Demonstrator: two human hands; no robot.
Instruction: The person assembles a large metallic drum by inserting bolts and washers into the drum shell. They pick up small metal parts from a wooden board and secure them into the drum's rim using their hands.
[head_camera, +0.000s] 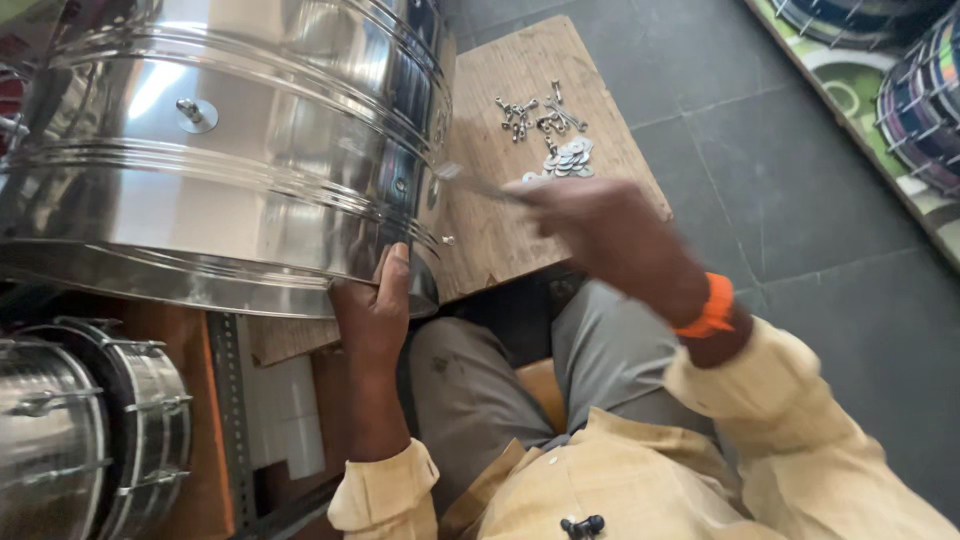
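No packages, labels, signs or screens are visible.

Drum-making workshop. Big polished steel drum shell (230, 140) lies on its side across a rough wooden surface (520, 90), bolts (535, 112) and washers (568, 160) loose near its far edge. Finished metal drum (95, 440) with tension rods sits lower left, more hooped drums (915, 90) at the top right, grey tiled floor (800, 200).

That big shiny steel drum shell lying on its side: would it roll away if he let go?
Probably: the steel drum shell is round and rests on its curved side on the wooden board. The left hand grips its rim. Its polished surface looks slippery; being hollow, likely light for its size.
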